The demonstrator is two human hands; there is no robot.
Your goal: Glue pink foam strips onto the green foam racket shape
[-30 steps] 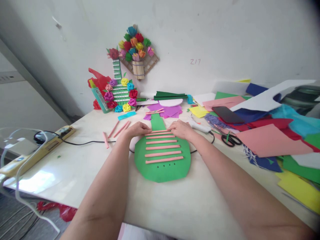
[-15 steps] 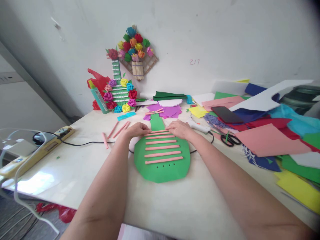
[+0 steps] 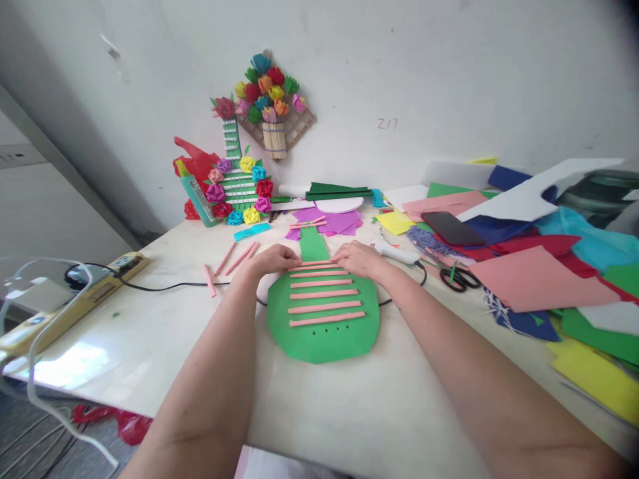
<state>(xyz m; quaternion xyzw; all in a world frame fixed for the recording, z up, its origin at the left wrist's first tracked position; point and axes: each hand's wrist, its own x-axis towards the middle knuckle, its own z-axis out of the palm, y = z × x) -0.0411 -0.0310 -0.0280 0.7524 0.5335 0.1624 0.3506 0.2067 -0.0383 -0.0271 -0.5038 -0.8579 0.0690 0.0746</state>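
Left hand (image 3: 277, 258): fingers are curled, tips lowered.
Right hand (image 3: 358, 258): held level with the left, apart, fingers bent.
Forearms (image 3: 217, 359): bared, extended over the table's (image 3: 324, 406) near edge.

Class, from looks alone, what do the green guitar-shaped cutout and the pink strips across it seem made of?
Green cutout: probably matt card or thin foam sheet; its colour is even, its edge cut in straight facets. Pink strips: likely matt rolled paper, being narrow, rounded and slightly uneven.
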